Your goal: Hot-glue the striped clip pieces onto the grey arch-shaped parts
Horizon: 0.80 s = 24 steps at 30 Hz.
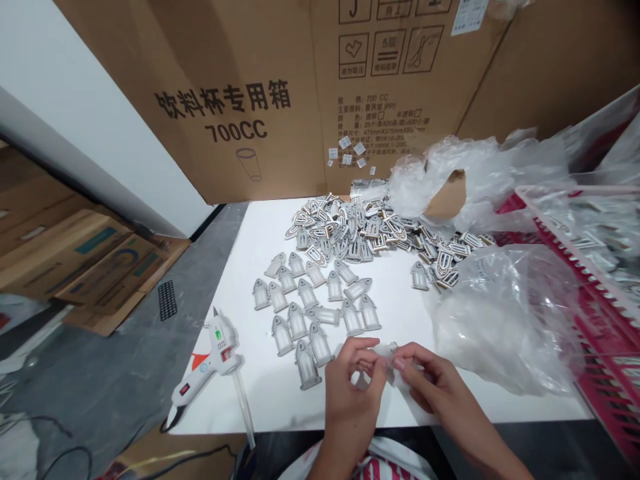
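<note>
Close to the table's front edge, my left hand (pixel 356 377) and my right hand (pixel 433 377) meet with fingers pinched. Between their fingertips is a small pale translucent piece (pixel 386 349), mostly hidden by the fingers. Just beyond my left hand lie several grey arched, window-shaped pieces (pixel 307 365) with whitish translucent panels, spread in loose rows. Behind them rises a heap of similar arched pieces (pixel 350 230), some showing dark patterned faces and open slots. To the right of my right hand sits a clear plastic bag (pixel 500 327) with whitish contents.
A white glue gun (pixel 217 357) with a glue stick lies at the white table's (pixel 280 410) left edge. Large cardboard boxes (pixel 280 60) stand behind. Crumpled plastic (pixel 480 167) and a pink basket (pixel 555 247) of bagged pieces occupy the right. Cables (pixel 175 460) run at lower left.
</note>
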### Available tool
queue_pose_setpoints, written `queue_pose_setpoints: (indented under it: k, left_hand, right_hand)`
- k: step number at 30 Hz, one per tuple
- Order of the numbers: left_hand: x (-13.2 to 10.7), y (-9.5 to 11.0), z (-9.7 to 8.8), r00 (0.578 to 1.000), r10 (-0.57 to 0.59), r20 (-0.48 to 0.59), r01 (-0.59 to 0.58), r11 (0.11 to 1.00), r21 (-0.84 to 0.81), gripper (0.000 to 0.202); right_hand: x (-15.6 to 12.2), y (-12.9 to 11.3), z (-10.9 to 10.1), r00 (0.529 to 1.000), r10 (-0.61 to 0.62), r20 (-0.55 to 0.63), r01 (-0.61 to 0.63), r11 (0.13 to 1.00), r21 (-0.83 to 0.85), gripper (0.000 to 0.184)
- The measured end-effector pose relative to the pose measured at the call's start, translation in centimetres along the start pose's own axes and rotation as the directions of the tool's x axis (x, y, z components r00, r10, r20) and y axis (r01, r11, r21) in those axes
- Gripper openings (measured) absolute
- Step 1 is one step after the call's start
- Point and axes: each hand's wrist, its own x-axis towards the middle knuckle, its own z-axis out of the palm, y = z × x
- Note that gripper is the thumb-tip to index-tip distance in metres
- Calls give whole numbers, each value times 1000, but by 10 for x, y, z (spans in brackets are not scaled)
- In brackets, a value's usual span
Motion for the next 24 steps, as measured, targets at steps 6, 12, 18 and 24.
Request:
queue_pose_setpoints:
  k: [6,12,18,24]
  left_hand:
    - [5,-12,-13,937,346,44,-334,856,394,10]
    - [11,-22,-20,821,509,260,-559,621,550,33]
    - [10,-22,-16,809,491,322,-577,562,592,25]
    - [10,-22,-19,795,494,351,-600,556,575,17]
  right_hand:
    - [5,-6,-25,997,-49,-58,37,981,-192,45]
    - [17,-14,-34,992,-126,26,125,898,-422,39]
    - [21,-12,-23,989,-140,54,147,836,-528,31]
    - [20,-13,-13,980,-201,7,161,763,-626,27]
